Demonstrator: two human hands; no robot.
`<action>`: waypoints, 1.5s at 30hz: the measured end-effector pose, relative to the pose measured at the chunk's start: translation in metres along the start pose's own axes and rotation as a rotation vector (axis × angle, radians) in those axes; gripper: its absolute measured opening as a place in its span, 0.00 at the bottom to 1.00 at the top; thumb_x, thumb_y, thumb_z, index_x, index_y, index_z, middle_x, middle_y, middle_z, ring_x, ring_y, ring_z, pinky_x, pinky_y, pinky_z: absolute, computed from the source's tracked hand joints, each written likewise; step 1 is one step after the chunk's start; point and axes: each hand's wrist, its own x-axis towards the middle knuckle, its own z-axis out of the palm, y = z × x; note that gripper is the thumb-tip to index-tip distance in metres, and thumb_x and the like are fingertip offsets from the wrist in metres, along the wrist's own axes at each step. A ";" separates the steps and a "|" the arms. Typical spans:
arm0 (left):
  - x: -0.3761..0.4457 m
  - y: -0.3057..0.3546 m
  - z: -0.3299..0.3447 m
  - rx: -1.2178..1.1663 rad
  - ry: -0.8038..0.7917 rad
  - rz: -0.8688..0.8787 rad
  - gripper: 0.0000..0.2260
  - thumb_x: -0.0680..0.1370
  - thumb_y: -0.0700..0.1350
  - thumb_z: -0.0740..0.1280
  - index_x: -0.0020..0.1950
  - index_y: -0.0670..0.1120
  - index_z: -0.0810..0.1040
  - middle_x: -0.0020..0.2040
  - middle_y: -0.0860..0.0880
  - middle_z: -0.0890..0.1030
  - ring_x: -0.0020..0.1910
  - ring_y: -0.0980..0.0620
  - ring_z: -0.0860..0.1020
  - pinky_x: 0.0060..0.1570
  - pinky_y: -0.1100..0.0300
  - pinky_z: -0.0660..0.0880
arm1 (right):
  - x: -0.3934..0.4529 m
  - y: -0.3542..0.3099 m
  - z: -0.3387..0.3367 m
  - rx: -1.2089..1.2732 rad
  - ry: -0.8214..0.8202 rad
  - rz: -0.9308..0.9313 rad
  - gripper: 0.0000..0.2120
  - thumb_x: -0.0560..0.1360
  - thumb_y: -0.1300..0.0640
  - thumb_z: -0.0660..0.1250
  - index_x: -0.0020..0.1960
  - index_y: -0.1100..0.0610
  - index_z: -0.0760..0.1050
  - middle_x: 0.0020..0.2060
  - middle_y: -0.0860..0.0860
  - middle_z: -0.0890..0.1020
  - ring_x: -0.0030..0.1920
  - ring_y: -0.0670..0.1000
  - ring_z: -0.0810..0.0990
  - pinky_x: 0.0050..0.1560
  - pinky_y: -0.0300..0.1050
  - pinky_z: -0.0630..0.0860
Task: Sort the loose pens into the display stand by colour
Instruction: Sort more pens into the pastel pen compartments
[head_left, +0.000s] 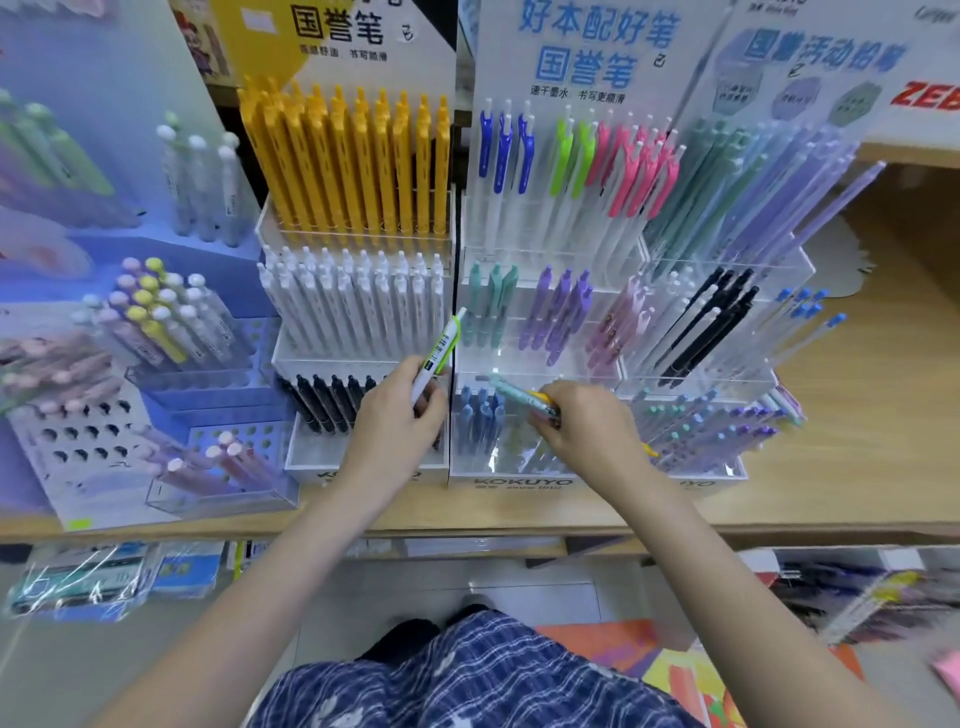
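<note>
1. My left hand (397, 410) grips one white pen with a lime-green clip (439, 349), fingers curled round its lower barrel; the pen tilts up and to the right, its tip end near the seam between the two clear display stands
2. My right hand (584, 421) holds a small bundle of loose pens (522, 397), fingers closed around them; I can make out a pale teal barrel and a yellow one, the rest is too blurred to count
3. The bundle sits over the front row of the right-hand display stand (597, 480), just above the light-blue pens (480, 413) (the KOKUYO label runs along the base)
4. Same stand, back row: blue-clipped pens, then lime-green-clipped pens (569, 156), then pink ones; middle row shows teal, purple and pale pink groups
5. Left-hand stand (363, 470): orange-yellow pens at the back, white pens in the middle, black pens (332, 402) in front, partly behind my left hand
6. Both stands rest on a wooden shelf (831, 467)
</note>
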 end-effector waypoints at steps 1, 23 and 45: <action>0.000 0.000 0.000 0.000 -0.005 0.003 0.01 0.79 0.41 0.62 0.48 0.43 0.72 0.37 0.40 0.76 0.29 0.52 0.68 0.28 0.65 0.64 | 0.003 -0.004 0.000 -0.055 -0.018 0.014 0.08 0.78 0.53 0.62 0.42 0.56 0.71 0.35 0.50 0.72 0.42 0.56 0.77 0.35 0.44 0.65; 0.029 0.029 0.041 -0.004 -0.063 0.068 0.03 0.75 0.42 0.69 0.44 0.43 0.78 0.33 0.56 0.75 0.31 0.59 0.72 0.32 0.71 0.68 | 0.026 0.029 -0.023 0.034 -0.011 0.121 0.09 0.74 0.54 0.68 0.43 0.60 0.75 0.34 0.53 0.75 0.40 0.57 0.76 0.37 0.45 0.68; 0.013 0.027 0.022 0.032 -0.262 0.236 0.10 0.77 0.44 0.65 0.51 0.39 0.80 0.39 0.41 0.78 0.29 0.58 0.68 0.31 0.69 0.64 | 0.003 0.011 -0.060 1.126 0.075 0.321 0.07 0.72 0.62 0.71 0.48 0.64 0.78 0.27 0.49 0.79 0.22 0.46 0.66 0.22 0.37 0.63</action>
